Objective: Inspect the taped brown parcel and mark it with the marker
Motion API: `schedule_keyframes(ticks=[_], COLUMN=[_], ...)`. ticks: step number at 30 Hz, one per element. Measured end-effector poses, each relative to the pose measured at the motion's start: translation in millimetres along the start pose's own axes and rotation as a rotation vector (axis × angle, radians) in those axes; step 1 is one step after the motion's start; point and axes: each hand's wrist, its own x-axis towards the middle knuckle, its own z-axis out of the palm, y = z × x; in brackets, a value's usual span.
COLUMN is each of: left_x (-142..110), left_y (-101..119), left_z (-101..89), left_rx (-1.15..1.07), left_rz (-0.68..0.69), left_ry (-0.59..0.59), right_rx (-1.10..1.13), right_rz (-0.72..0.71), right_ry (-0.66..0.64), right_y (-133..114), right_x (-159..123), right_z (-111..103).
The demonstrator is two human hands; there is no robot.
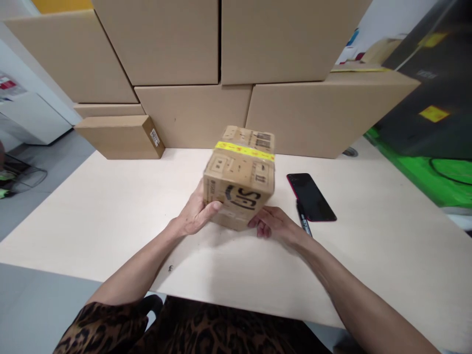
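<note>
A small brown cardboard box point(239, 177) with dark printing and a band of yellow tape across its top is tilted between my hands, over the middle of the table. My left hand point(197, 211) grips its left side, with the thumb lying on the face toward me. At the lower right corner is my right hand point(271, 221), its fingers curled in against the box and partly under it. Just right of that hand lie a black marker pen point(303, 218) and a dark-screened phone point(311, 196) with a red edge.
Large cardboard boxes point(191, 118) are stacked along the back of the pale table point(110, 216). A flat brown carton point(121, 137) with a label stands at the back left. A small dark mark point(170, 268) shows near the front edge. Beyond the right edge is something green point(424, 177).
</note>
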Motion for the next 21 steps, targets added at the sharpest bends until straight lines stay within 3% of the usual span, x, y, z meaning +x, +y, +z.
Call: schedule_keyframes(ticks=[3, 7, 9, 16, 19, 21], left_x=[-1, -4, -6, -6, -3, -3], left_y=[-6, -14, -16, -18, -20, -21], left_z=[1.7, 2.0, 1.5, -0.3, 2.5, 4.7], left_rx=[0.008, 0.04, 0.065, 0.097, 0.026, -0.068], left_rz=[0.022, 0.078, 0.096, -0.036, -0.099, -0.087], left_ry=[-0.063, -0.124, -0.147, -0.143, -0.162, -0.112], right_rx=[0.004, 0.224, 0.308, 0.347, 0.302, 0.294], right_rz=[-0.107, -0.149, -0.176, -0.179, -0.25, -0.294], right_ry=[0.12, 0.335, 0.381, 0.303, 0.213, 0.153], right_y=[-2, -9, -11, -8, -10, -12], right_x=[2, 4, 6, 10, 8, 6], right_z=[-3, -8, -10, -10, -8, -5])
